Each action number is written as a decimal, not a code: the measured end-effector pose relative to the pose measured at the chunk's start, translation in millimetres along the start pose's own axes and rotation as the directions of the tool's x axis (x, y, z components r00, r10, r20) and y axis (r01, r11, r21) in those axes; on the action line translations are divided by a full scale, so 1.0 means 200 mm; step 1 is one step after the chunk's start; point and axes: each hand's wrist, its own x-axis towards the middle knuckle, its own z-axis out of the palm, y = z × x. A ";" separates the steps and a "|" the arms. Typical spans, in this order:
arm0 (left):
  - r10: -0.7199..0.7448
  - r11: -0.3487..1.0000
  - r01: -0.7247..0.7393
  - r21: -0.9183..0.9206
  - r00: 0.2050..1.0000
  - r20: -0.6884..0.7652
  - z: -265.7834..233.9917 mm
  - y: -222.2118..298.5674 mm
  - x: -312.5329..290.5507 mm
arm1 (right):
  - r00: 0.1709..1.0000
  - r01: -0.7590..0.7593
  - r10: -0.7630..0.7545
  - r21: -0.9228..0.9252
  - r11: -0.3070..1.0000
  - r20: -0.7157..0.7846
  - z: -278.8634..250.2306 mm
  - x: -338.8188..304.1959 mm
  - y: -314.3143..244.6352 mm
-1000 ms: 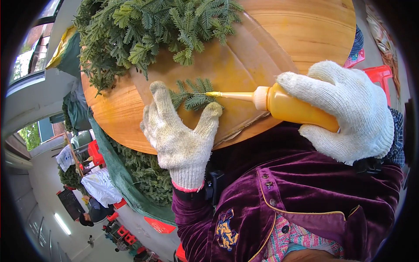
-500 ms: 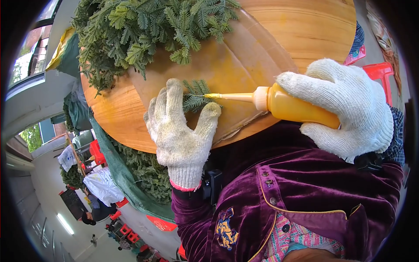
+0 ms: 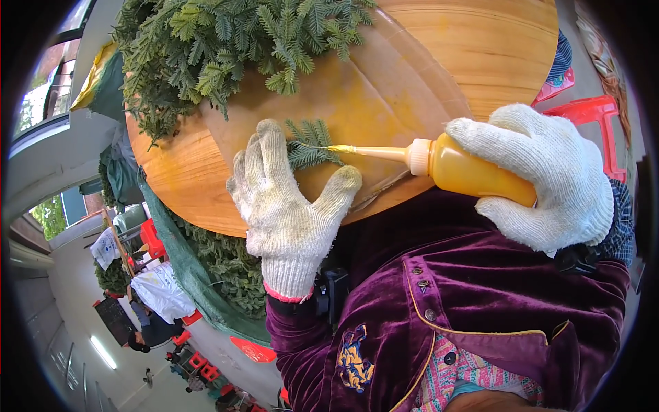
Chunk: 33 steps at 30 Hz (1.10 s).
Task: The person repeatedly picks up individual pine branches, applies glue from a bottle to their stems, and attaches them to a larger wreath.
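Note:
My right hand (image 3: 549,178), in a white knit glove, grips a squeeze bottle (image 3: 480,170) full of yellow-orange liquid. The bottle lies nearly level, and its long narrow nozzle points left. Yellow stuff coats the nozzle tip, which is at a small green fir sprig (image 3: 312,145); whether they touch I cannot tell. My left hand (image 3: 288,199), in a soiled glove, rests beside the sprig with thumb and fingers spread. Its forefinger is at the sprig's left edge and its thumb lies just below right. Under the sprig is a yellow-stained brown sheet (image 3: 384,89).
A big heap of fir sprigs (image 3: 233,48) covers the far left of the round wooden table (image 3: 501,48). More greenery (image 3: 230,268) lies in green cloth below the table's left edge. A red stool (image 3: 597,117) stands at right. A person (image 3: 147,329) is in the background.
My left thumb has moved right, away from the sprig, widening the gap to the forefinger. The bottle and its nozzle tip have shifted slightly right.

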 end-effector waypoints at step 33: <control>0.024 0.996 -0.035 -0.079 0.989 -0.146 0.03 -0.03 0.01 | 0.985 -0.167 0.167 0.010 0.986 -0.038 0.07 -0.15 -0.12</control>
